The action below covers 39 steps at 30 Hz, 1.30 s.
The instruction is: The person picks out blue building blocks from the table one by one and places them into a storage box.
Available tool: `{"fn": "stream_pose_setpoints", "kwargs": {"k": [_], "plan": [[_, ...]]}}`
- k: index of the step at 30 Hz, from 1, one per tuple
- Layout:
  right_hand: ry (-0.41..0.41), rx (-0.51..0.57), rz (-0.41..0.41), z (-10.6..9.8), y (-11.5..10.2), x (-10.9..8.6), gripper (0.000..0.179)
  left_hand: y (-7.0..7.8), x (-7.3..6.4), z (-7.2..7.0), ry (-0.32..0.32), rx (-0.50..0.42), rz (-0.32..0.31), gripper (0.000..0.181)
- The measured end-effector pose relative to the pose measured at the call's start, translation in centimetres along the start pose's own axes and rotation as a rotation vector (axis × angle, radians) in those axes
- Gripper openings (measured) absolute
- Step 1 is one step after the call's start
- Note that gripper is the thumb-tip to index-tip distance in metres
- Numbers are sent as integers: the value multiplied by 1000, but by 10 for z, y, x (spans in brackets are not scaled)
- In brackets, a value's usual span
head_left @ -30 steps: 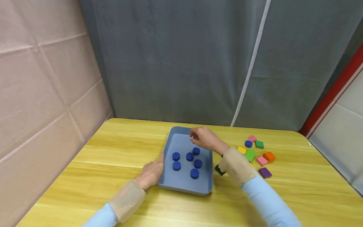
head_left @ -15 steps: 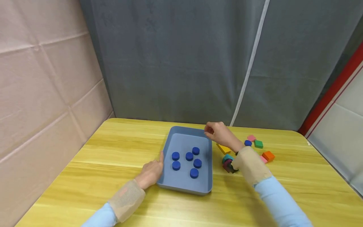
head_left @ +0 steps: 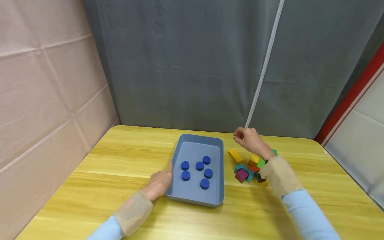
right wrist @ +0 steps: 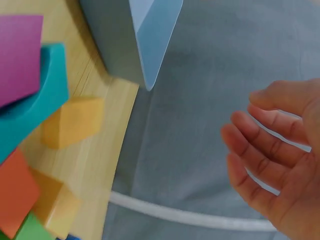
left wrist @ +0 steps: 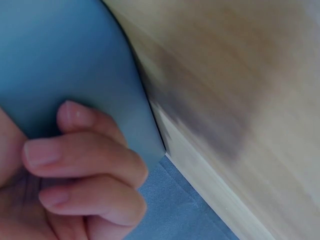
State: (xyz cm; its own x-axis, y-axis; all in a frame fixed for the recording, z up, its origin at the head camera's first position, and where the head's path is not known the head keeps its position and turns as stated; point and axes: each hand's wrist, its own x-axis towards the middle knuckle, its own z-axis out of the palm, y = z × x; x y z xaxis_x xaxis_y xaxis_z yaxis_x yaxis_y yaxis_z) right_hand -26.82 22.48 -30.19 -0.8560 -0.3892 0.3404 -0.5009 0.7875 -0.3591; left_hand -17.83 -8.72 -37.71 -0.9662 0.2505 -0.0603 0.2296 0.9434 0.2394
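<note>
In the head view a grey-blue tray (head_left: pixel 196 146) lies on the table with several blue round discs (head_left: pixel 205 183) spread over its floor. My left hand (head_left: pixel 158 182) holds the tray's left side, one finger along the rim; in the left wrist view several fingers (left wrist: pixel 92 157) curl in front of the tray's outer wall. My right hand (head_left: pixel 251 140) is raised beyond the tray's right side, near the back edge of the table. In the right wrist view its fingers are loosely bent and apart, with nothing between them.
Right of the tray is a heap of coloured blocks, with a teal arch (head_left: pixel 250 174), a purple block (head_left: pixel 241 175) and a yellow block (head_left: pixel 235 156). My right forearm hides part of it. A grey curtain (head_left: pixel 186 66) hangs behind the table.
My right hand has moved right, from over the tray to above the blocks' back side. More of the teal and purple blocks shows. The left hand and the discs have stayed put.
</note>
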Motion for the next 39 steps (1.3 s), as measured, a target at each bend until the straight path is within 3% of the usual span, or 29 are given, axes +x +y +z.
{"fn": "stream_pose_setpoints", "kwargs": {"k": [8,17,29,39], "plan": [[47,-10,64,-6,28,-10,9,0,0,0,13,20,6,63],[42,-26,151,-11,50,-21,12,-1,-1,0,25,11,12,65],[45,-51,183,-11,72,-32,10,-1,-2,0,28,13,15,64],[-29,-61,242,-12,86,-38,16,-1,-2,0,34,24,19,63]]}}
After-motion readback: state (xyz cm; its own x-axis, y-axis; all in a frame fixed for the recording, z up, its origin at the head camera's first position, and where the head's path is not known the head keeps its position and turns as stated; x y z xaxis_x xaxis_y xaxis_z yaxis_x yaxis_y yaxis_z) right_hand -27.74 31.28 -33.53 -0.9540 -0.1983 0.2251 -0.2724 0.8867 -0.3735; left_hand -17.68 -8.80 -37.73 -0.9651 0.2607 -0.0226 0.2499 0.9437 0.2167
